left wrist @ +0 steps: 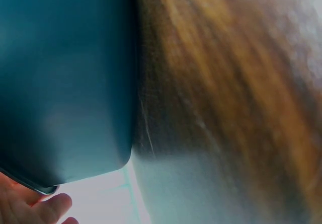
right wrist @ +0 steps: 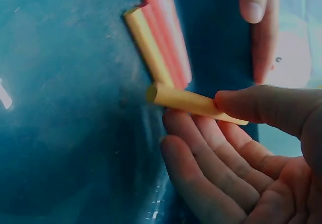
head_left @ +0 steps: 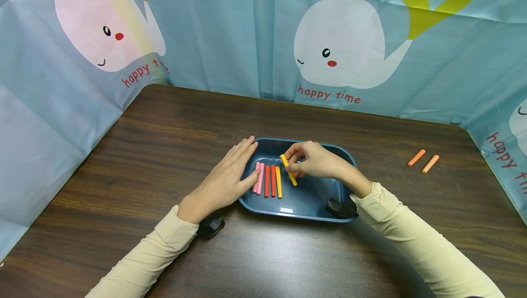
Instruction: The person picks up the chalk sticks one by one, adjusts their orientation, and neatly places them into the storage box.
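Observation:
My right hand (head_left: 314, 158) is over the middle of a dark blue tray (head_left: 313, 204). Its thumb and fingers pinch a yellow chalk stick (right wrist: 183, 101), which hangs tilted above the tray floor. Just left of it, a second yellow chalk stick (head_left: 279, 183) lies in a row with two red chalk sticks (head_left: 267, 182) and two pink chalk sticks (head_left: 260, 179). My left hand (head_left: 228, 174) rests at the tray's left rim with fingers straight, the thumb reaching over the rim near the pink sticks. The left wrist view shows mainly the tray's outer wall (left wrist: 70, 83).
Two orange chalk sticks (head_left: 423, 163) lie on the dark wooden table (head_left: 173, 151) well to the right of the tray. A light blue curtain (head_left: 222, 37) with whale prints surrounds the table's back and sides. Black wrist devices (head_left: 341, 208) sit under both wrists.

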Demonstrator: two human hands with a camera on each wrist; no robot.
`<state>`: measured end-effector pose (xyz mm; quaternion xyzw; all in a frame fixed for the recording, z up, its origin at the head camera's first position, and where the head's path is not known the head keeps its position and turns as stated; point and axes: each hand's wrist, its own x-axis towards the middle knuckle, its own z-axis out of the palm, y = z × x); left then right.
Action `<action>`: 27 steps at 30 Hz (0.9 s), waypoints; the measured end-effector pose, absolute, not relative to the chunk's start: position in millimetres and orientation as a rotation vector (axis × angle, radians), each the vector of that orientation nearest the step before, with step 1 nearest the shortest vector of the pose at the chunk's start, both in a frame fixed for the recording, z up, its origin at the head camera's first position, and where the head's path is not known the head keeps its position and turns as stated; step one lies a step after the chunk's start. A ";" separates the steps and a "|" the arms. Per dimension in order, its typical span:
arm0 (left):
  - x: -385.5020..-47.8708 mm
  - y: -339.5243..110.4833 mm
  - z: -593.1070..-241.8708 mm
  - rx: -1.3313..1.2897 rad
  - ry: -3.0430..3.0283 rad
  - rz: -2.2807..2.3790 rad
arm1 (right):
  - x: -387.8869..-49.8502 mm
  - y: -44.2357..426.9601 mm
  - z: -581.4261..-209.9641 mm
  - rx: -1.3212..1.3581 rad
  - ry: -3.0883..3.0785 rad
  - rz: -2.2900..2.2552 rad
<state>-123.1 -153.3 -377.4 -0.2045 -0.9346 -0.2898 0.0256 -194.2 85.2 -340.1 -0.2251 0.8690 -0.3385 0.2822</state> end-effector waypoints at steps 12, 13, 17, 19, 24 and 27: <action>-123.7 -153.4 -377.4 -0.650 -2.881 -0.875 | -195.1 80.4 -344.5 -0.460 2.263 -0.751; -123.8 -153.4 -377.5 -0.650 -2.882 -0.875 | -194.9 80.5 -344.9 -0.466 2.261 -0.738; -123.9 -153.3 -377.7 -0.650 -2.887 -0.876 | -194.4 80.3 -346.6 -0.445 2.258 -0.727; -123.8 -153.3 -377.8 -0.650 -2.890 -0.876 | -194.3 80.3 -347.4 -0.438 2.253 -0.730; -123.7 -153.3 -377.8 -0.652 -2.888 -0.877 | -194.5 80.1 -348.8 -0.417 2.230 -0.747; -123.6 -153.6 -377.9 -0.653 -2.887 -0.874 | -194.4 80.0 -349.1 -0.414 2.218 -0.762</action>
